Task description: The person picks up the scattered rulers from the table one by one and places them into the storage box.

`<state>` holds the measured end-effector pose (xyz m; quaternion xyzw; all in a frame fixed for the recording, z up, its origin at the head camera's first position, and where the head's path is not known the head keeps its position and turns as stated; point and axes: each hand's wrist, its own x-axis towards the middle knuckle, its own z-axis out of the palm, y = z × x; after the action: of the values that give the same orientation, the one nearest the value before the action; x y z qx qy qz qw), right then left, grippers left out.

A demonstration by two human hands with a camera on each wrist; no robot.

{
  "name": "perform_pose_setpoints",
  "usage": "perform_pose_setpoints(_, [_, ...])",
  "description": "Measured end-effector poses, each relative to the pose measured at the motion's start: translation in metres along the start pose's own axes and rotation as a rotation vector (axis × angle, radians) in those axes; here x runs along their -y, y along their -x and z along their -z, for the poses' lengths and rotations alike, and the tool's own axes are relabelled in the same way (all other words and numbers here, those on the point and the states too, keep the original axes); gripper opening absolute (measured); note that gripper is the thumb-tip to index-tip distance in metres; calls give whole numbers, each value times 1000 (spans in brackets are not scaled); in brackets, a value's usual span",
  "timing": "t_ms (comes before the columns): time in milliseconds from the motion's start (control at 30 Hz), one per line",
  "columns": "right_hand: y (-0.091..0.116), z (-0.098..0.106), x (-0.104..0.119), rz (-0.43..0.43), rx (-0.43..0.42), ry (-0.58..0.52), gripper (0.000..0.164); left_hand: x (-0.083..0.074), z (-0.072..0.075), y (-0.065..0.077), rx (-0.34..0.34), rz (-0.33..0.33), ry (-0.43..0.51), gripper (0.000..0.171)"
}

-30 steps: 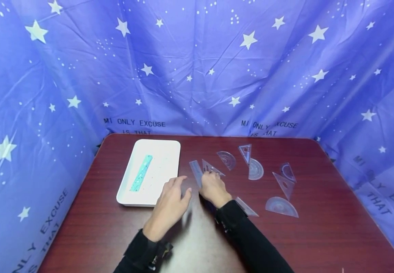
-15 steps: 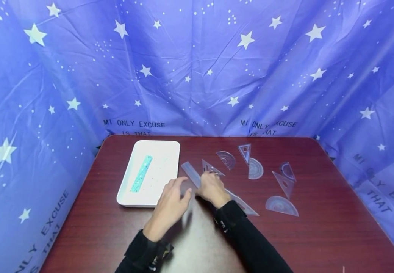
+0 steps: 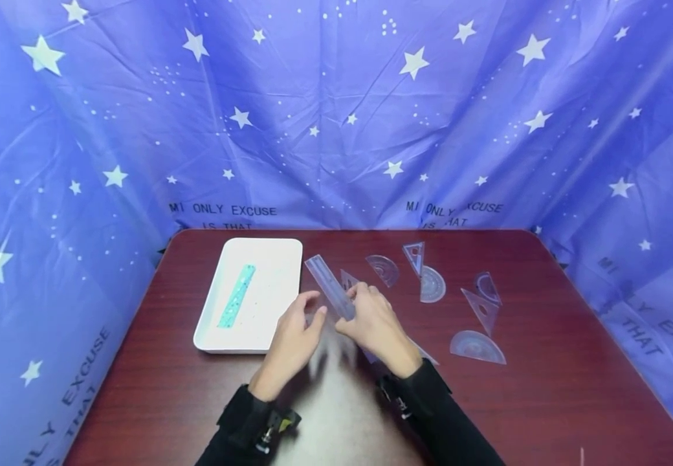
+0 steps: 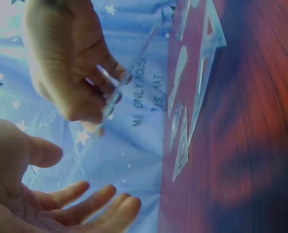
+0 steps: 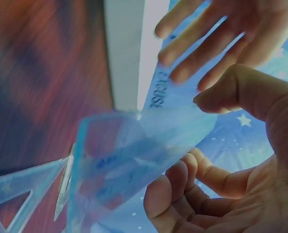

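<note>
My right hand [image 3: 377, 327] pinches a clear plastic ruler [image 3: 327, 281] between thumb and fingers. In the right wrist view the ruler [image 5: 129, 150] is tilted above the table, and in the left wrist view it appears nearly edge-on. To its left, my left hand [image 3: 294, 336] is spread with nothing in it, thumb apart from the fingers, beside a white tray [image 3: 281, 255]. A teal patterned ruler [image 3: 237, 294] lies in the tray. Partly hidden behind my right hand and forearm are a clear set square [image 3: 347, 279] and another clear triangular piece [image 3: 424, 353].
Clear protractors [image 3: 383, 268] and set squares lie scattered on the right half of the dark red table [image 3: 546, 388]. One small set square [image 3: 415, 255] overlaps a protractor [image 3: 433, 285]. A larger protractor [image 3: 477, 347] lies nearer. A starry blue curtain [image 3: 336, 162] hangs behind the table.
The clear ruler has swung leftward off its place among the set squares and come up in my right hand. My left hand has hardly moved.
</note>
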<state>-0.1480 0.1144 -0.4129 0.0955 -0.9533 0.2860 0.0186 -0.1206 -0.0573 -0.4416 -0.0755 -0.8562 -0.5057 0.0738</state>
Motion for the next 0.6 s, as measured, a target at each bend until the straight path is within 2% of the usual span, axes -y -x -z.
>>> perform_pose_setpoints(100, [10,6,4,46,-20,-12,48,-9,-4,-2,13,19,50,36])
perform_pose_setpoints(200, [18,9,4,82,-46,-23,47,-11,-8,-3,16,6,59,28])
perform_pose_setpoints(400, [26,10,2,100,-90,-30,47,-15,-14,-3,10,-15,87,20])
perform_pose_setpoints(500, [29,10,2,102,-106,-38,47,-17,-17,-4,24,9,171,19])
perform_pose_setpoints(600, [32,10,2,114,-126,-37,49,-18,-21,-5,52,43,296,19])
